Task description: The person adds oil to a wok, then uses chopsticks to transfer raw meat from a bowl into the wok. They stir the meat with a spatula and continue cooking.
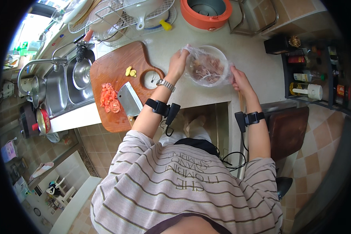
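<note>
A white bowl (207, 83) with pieces of raw-looking meat (208, 69) stands on the counter under clear plastic film (212, 60). My left hand (178, 63) pinches the film at the bowl's left side. At its right side my right hand (240, 79) grips the film's other edge; thin wooden sticks show below that hand. On a wooden cutting board (120, 61) to the left lie chopped tomato (108, 98), ginger-like yellow pieces (130, 71) and a cleaver (130, 99), its handle partly behind my left forearm.
A double steel sink (57, 90) is at the left. Behind the board stands a wire dish rack (117, 17), with an orange cooker pot (206, 22) to its right. Bottles fill a dark rack (310, 101) at the right, beyond a black box (276, 45).
</note>
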`<state>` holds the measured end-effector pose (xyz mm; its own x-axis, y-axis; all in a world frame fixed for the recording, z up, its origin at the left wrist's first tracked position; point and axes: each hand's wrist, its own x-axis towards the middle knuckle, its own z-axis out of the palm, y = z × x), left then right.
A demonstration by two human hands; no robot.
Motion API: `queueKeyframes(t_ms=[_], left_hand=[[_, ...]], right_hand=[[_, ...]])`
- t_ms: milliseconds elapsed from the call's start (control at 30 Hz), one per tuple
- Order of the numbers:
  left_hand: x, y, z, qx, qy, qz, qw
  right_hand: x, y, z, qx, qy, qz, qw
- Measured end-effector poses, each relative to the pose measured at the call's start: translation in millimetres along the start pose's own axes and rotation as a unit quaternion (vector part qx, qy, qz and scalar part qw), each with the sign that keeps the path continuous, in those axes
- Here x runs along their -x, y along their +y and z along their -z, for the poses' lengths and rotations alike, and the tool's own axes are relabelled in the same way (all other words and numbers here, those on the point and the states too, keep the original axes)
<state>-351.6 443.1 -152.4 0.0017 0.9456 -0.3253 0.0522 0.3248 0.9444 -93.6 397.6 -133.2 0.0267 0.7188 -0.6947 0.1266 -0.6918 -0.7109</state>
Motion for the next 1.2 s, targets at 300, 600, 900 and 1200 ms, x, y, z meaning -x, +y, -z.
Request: queueKeyframes(t_ms=[300,600,900,1200], left_hand=[[-70.9,1.0,-2.3,-0.210,-0.073,0.131,0.966],[-23.6,-10.5,27.9,-0.308,-0.053,0.019,0.950],[16.7,8.2,-10.2,0.149,-0.174,0.217,0.949],[66.8,37.7,-1.1,0.118,-0.079,0.020,0.990]], right_hand=[[-53.0,-22.5,10.8,0.049,0.006,-0.119,0.992],[-54.7,30.6,43.7,0.361,0.104,0.107,0.921],[-25.8,21.7,-3.4,-0.009,-0.045,-0.034,0.998],[82.0,-81.9,-9.6,0.061,0.223,0.355,0.906]])
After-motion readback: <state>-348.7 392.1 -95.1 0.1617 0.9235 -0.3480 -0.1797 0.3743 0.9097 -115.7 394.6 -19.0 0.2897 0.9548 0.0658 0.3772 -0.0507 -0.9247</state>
